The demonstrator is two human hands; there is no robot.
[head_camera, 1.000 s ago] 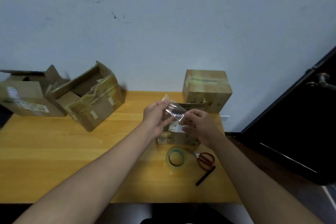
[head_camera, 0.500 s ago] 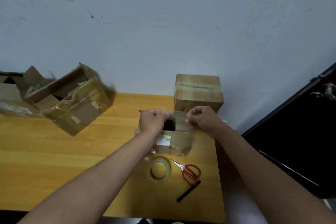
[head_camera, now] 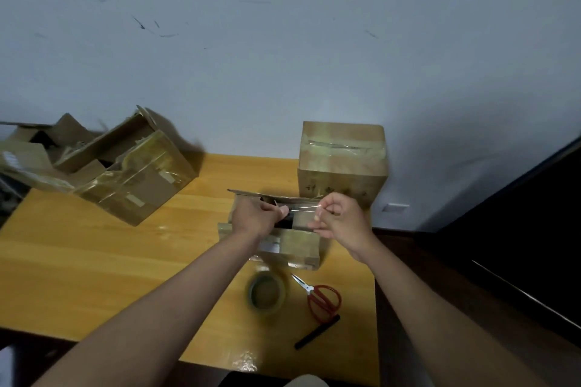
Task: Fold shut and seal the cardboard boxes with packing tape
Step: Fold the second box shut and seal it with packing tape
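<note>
two hands are stretching a strip of clear tape (head_camera: 302, 212) over a small open box (head_camera: 284, 242).

the left hand (head_camera: 256, 217) and right hand (head_camera: 341, 220), fingers curled, are each pinching one end of the strip above the box's dark opening, near the table's (head_camera: 94, 261) right side. four boxes are showing; the far-left one (head_camera: 28, 154) is cut off. one tape roll (head_camera: 266, 292), one pair of red scissors (head_camera: 320, 297) and one black pen (head_camera: 317, 331) are lying nearer.
</note>
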